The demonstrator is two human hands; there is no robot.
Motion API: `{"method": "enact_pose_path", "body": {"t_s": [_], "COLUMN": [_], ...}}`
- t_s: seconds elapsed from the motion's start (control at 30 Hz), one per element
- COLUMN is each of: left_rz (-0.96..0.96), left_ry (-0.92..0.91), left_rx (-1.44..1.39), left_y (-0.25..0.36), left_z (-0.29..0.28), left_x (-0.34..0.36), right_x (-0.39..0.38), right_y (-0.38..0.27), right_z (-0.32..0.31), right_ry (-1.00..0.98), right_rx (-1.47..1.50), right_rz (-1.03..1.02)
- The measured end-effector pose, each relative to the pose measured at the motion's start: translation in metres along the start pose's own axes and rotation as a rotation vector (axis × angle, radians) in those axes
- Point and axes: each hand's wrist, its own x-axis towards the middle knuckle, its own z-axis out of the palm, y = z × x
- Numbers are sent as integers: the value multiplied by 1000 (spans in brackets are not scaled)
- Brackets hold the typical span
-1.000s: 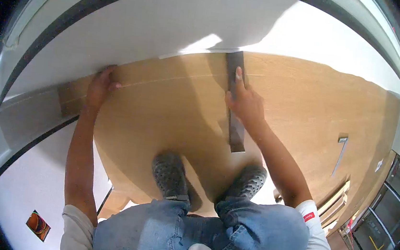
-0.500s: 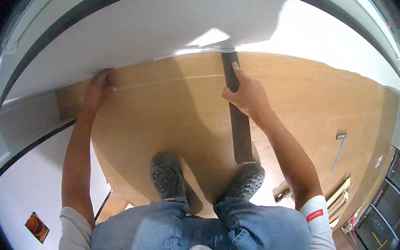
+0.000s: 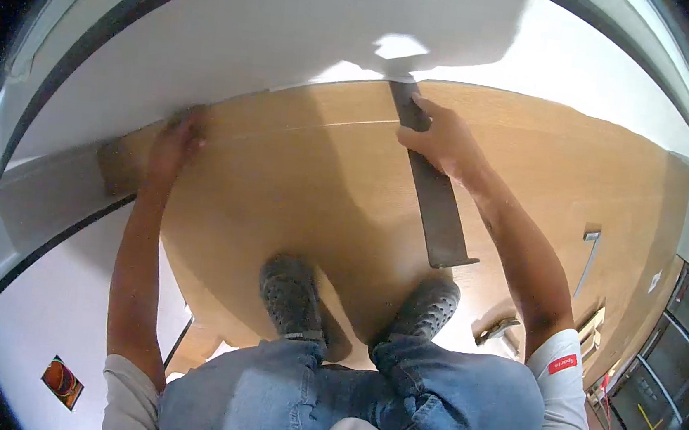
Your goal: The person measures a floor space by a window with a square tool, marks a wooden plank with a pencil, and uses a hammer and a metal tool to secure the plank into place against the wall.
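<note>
A long flat dark metal pull bar with a bent lip at its near end is in my right hand. My thumb and fingers are closed around its upper part. The bar's far end meets the edge of the wood-look floor planks at the white wall. Its near end is tilted up a little in front of my right shoe. My left hand rests at the far left, where the outermost plank meets the wall. Its fingers are blurred and in shadow, so what they touch is hidden.
A hammer lies to the right of my right knee. Farther right are a square and some wood pieces. My grey shoes stand on the planks. The white wall curves across the far side.
The pull bar's near end has swung right and away from me, and its bent lip now shows. My right hand has shifted slightly right and away. My left hand stays near the same spot, now blurred.
</note>
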Motion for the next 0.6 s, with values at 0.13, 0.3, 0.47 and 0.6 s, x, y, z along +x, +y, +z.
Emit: {"method": "enact_pose_path", "body": {"t_s": [0.13,0.3,0.47,0.6], "left_rz": [227,407,306,285], "left_ry": [69,125,233,335], "left_rx": [371,364,353,381], "left_y": [55,144,186,202], "left_z": [25,74,90,91], "left_x": [18,26,29,25], "right_x": [-5,-9,-12,-12], "right_y": [24,38,45,49], "right_z": [18,39,45,50], "right_ry": [69,128,135,136], "right_rx": [76,-40,-31,7], "right_rz": [-16,-49,-47,-44]}}
